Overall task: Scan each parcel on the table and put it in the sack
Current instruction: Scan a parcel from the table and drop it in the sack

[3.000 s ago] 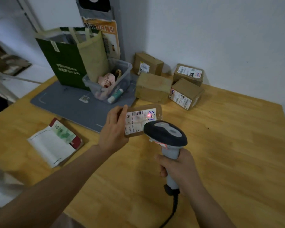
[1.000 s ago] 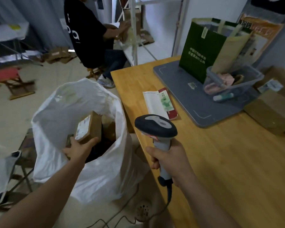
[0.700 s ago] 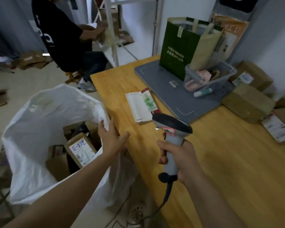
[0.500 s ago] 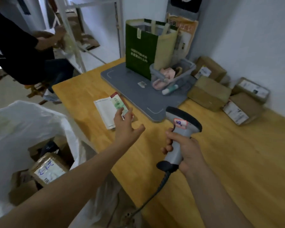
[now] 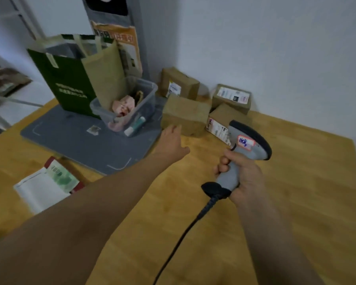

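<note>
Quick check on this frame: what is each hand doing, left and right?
Left hand: open, holding nothing, fingers stretched toward the plain brown parcel.
Right hand: gripping the handle of the barcode scanner.

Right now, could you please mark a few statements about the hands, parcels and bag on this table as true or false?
The right hand grips the grey corded barcode scanner. True.
The left hand holds a brown cardboard parcel. False: it is open and empty, stretched toward the plain brown cardboard parcel.
The brown parcel behind the scanner bears a white label. True.
The green paper bag stands on bare wood. False: it stands on the grey mat.
</note>
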The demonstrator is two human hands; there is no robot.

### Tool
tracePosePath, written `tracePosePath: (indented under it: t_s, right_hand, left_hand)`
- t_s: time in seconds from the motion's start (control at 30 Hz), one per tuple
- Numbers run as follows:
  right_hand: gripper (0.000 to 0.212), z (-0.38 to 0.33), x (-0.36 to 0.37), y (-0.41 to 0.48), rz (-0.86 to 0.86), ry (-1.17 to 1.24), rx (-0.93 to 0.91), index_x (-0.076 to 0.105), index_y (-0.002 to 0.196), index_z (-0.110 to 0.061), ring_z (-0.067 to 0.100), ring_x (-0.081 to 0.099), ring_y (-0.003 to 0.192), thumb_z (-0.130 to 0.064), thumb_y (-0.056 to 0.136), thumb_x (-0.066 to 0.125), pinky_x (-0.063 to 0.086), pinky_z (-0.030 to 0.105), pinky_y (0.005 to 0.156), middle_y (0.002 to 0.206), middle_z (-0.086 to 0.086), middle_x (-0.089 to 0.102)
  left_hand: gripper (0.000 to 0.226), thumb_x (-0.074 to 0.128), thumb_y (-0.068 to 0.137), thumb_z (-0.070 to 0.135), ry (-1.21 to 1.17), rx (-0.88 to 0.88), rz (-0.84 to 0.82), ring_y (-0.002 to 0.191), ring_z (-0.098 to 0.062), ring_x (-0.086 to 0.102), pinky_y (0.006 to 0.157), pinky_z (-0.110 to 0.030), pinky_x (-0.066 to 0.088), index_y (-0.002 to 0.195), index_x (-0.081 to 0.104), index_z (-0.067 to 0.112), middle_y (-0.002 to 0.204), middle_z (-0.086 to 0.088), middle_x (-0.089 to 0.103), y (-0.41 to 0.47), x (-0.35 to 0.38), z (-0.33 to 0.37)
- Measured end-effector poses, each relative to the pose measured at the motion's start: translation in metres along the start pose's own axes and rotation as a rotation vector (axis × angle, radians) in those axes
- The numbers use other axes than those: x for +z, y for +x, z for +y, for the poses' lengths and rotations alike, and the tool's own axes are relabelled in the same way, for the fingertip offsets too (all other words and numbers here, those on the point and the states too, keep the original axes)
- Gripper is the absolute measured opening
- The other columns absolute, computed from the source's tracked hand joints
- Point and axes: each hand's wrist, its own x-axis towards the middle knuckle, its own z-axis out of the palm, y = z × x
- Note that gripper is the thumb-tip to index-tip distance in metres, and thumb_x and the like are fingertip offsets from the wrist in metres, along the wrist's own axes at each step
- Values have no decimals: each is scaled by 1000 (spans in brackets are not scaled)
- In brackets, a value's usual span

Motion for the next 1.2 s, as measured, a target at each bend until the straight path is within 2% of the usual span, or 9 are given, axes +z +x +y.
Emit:
tracePosePath:
  t_s: [0.1, 0.27, 0.37, 0.53, 0.67, 0.9, 1.03, 1.1, 1.2]
  right_hand:
    - [15, 3, -10, 28, -3, -30, 34, 58, 73, -9, 12, 43, 37, 1, 84, 61, 47, 24, 45, 51, 3, 49]
    - [12, 5, -28, 62, -16, -79, 47, 58, 88, -3, 16, 44, 38, 6, 82, 63, 46, 28, 43, 53, 8, 50]
    - [13, 7, -36, 76, -17, -102, 68, 59, 90, 0, 18, 44, 38, 7, 81, 65, 47, 29, 45, 53, 11, 49]
    - [9, 11, -44, 84, -15, -130, 81, 58, 81, 1, 21, 44, 38, 8, 81, 65, 46, 29, 45, 53, 12, 49]
    - [14, 11, -49, 79, 15, -116, 91, 59, 92, 2, 19, 44, 37, 8, 81, 65, 47, 29, 45, 54, 12, 49]
    - [13, 23, -74, 43, 102, -151, 77, 58, 91, 0, 17, 47, 40, 7, 81, 63, 48, 30, 44, 56, 11, 52]
    - [7, 39, -94, 11, 132, -205, 101, 59, 84, 0, 18, 49, 42, 6, 83, 61, 47, 29, 45, 58, 12, 54]
    - [5, 48, -101, -4, 137, -231, 117, 59, 83, 0, 18, 49, 43, 5, 83, 61, 48, 30, 47, 60, 13, 54]
    - [4, 58, -107, -21, 139, -268, 127, 60, 82, 1, 20, 49, 45, 3, 83, 63, 49, 31, 48, 59, 12, 54]
  left_hand:
    - [90, 71, 80, 23, 204, 29, -41, 141, -33, 20, 115, -42, 25, 150, 18, 7, 153, -16, 24, 59, 2, 11]
    - [111, 71, 83, 28, 520, 47, -217, 147, -33, -14, 119, -48, -2, 152, -14, 7, 160, -14, -14, 144, -2, 20]
    - [124, 77, 76, 21, 633, 64, -339, 145, -29, -22, 119, -49, -5, 150, -22, 10, 158, -11, -25, 185, 1, 25]
    - [133, 83, 66, 25, 763, 106, -417, 148, -30, -12, 120, -50, 1, 151, -18, 13, 161, -11, -14, 211, 5, 33]
    - [121, 83, 63, 45, 783, 106, -400, 144, -36, 11, 111, -56, 26, 153, 7, 20, 153, -11, 13, 174, -2, 42]
    - [105, 72, 69, 63, 420, -2, -644, 130, -32, 36, 105, -42, 40, 149, 22, 17, 146, -11, 28, 55, 8, 41]
    - [80, 72, 60, 66, -95, -168, -940, 116, -20, 55, 104, -37, 43, 124, 58, 19, 128, -1, 59, -19, -5, 9]
    - [72, 70, 63, 64, -250, -266, -860, 116, -20, 57, 106, -39, 43, 119, 63, 20, 125, -2, 62, -45, -10, -10]
    - [57, 62, 90, 42, -263, -258, -519, 123, -25, 50, 101, -37, 43, 141, 46, 21, 139, -8, 51, -78, -13, -21]
